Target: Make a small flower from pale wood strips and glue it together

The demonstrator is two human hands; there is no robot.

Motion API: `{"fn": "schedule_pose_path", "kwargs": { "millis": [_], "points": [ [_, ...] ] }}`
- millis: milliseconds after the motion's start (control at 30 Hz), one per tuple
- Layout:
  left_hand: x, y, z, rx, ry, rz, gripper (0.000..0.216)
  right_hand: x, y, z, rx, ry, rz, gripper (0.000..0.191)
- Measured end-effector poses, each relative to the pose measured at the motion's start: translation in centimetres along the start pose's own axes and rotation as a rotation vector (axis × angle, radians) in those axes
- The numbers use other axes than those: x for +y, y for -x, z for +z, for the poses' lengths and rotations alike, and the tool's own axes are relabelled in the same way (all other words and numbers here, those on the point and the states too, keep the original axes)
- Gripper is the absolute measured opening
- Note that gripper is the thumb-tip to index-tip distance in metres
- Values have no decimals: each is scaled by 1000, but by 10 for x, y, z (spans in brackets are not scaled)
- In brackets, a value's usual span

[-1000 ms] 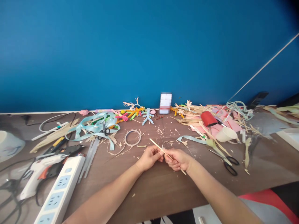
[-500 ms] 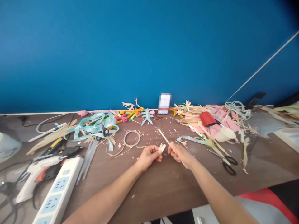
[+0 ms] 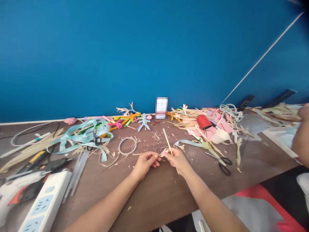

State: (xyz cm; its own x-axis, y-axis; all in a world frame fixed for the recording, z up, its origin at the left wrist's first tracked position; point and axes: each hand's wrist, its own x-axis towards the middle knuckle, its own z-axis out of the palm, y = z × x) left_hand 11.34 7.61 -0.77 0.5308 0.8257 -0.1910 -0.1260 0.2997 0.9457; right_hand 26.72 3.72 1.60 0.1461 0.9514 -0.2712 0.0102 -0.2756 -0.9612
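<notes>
My right hand (image 3: pixel 178 160) is closed round a thin pale wooden stick (image 3: pixel 167 137), which slants up and away toward the wall. A small, pale, folded strip piece (image 3: pixel 163 152) lies between the fingertips of both hands, right beside the stick. My left hand (image 3: pixel 147 162) has its fingers curled, with thumb and fingertips at the near end of that piece. Its exact hold is partly hidden. Small pale scraps (image 3: pixel 156 137) are strewn on the brown table (image 3: pixel 145 199) beyond my hands.
A tape-like ring (image 3: pixel 127 146), light blue ribbon (image 3: pixel 79 138) and pipe-cleaner figures (image 3: pixel 144 122) lie beyond. Black-handled scissors (image 3: pixel 225 166), a paper cup (image 3: pixel 220 136) and a red spool (image 3: pixel 204 121) are right. A power strip (image 3: pixel 45 206) and glue gun (image 3: pixel 21 187) stand left. Another person's arm (image 3: pixel 301 138) shows far right.
The view has turned slightly right. My hands have come together, and the pale piece now meets my right fingertips beside the stick. The stick is more upright. Another person's arm has appeared at right.
</notes>
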Motion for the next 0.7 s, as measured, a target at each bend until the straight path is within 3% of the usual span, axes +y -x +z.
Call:
{"fn": "schedule_pose_path", "kwargs": {
  "millis": [133, 400, 600, 700],
  "points": [
    [1, -1, 1, 11, 2, 4, 28, -5, -2, -7, -8, 12, 16, 23],
    [4, 1, 2, 19, -44, 5, 25, 8, -1, 7, -21, 60, -40, 22],
    [5, -1, 2, 34, 11, -23, 26, -8, -16, -17, 101, 20, 33, 24],
    [4, -3, 2, 47, 30, -20, 27, -17, -14, -17, -16, -63, 76, 26]
  ]
}}
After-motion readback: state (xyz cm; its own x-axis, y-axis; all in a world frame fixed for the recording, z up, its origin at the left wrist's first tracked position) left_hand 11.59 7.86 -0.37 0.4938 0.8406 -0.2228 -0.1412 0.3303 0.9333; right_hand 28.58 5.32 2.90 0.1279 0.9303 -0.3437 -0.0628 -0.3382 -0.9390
